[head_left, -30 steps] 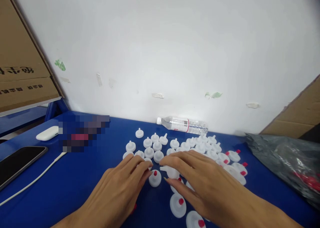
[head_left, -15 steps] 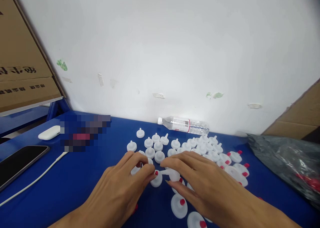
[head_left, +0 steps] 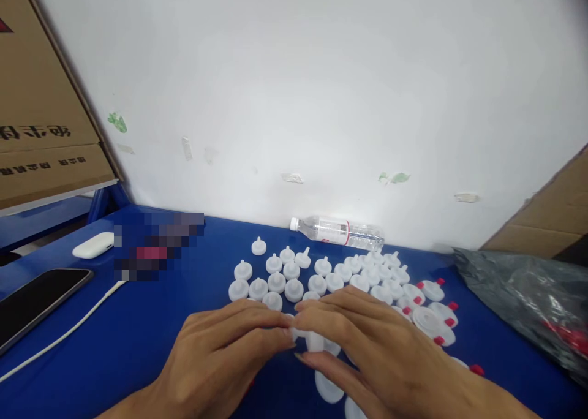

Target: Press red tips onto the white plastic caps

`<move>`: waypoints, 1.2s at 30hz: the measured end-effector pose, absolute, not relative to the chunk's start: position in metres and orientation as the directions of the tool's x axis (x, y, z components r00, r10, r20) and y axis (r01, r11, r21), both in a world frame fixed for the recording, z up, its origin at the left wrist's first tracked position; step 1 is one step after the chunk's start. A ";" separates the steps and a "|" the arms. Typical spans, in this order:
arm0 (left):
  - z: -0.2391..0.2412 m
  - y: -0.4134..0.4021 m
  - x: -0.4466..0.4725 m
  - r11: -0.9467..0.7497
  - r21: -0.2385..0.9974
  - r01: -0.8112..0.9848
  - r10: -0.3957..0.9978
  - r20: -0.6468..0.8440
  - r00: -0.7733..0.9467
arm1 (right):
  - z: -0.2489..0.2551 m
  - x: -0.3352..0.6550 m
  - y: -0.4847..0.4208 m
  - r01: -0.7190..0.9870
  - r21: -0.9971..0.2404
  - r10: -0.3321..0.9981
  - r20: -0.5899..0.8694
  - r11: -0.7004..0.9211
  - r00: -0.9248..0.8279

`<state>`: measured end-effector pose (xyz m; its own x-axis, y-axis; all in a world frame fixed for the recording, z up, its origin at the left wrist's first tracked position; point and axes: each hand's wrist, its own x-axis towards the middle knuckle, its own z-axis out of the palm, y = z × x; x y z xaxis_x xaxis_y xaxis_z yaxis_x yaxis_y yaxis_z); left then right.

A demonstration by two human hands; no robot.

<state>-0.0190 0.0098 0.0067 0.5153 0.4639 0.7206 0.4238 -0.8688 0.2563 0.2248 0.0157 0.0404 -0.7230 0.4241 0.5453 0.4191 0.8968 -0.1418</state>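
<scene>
Fingers (head_left: 275,332) of both hands meet over a small white plastic cap (head_left: 314,340) on the blue counter (head_left: 138,339).
Left hand (head_left: 220,358) and right hand (head_left: 386,358) pinch narrowly on the cap just below centre. Rows of loose white caps (head_left: 294,278) stand at 12 o'clock, red-tipped ones (head_left: 436,312) at 2 o'clock, a water bottle (head_left: 337,232) lying beyond them by the wall.

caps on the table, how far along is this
Looks done: a few white caps with red tips lie to the right. In hand: left hand and right hand meet fingertip to fingertip over one white cap; the grip itself is hidden. Left: most of it, rows of plain white caps behind the hands.
</scene>
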 end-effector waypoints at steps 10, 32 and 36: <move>0.008 0.012 -0.015 -0.840 0.279 0.465 0.516 0.674 0.528 | 0.034 0.216 0.009 0.459 -0.031 0.380 0.612 0.888 -0.694; -0.006 0.003 -0.008 -0.805 0.243 0.541 0.544 0.666 0.510 | 0.027 0.211 0.003 0.522 0.103 0.348 0.635 0.846 -0.689; 0.007 0.004 -0.010 -0.818 0.215 0.533 0.508 0.703 0.497 | 0.037 0.215 0.008 0.475 -0.014 0.381 0.619 0.880 -0.687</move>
<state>-0.0098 0.0036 0.0065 0.4968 0.5083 0.7034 0.5331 -0.8183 0.2148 0.2151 0.0084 0.0371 -0.6869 0.3807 0.6191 0.4752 0.8798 -0.0137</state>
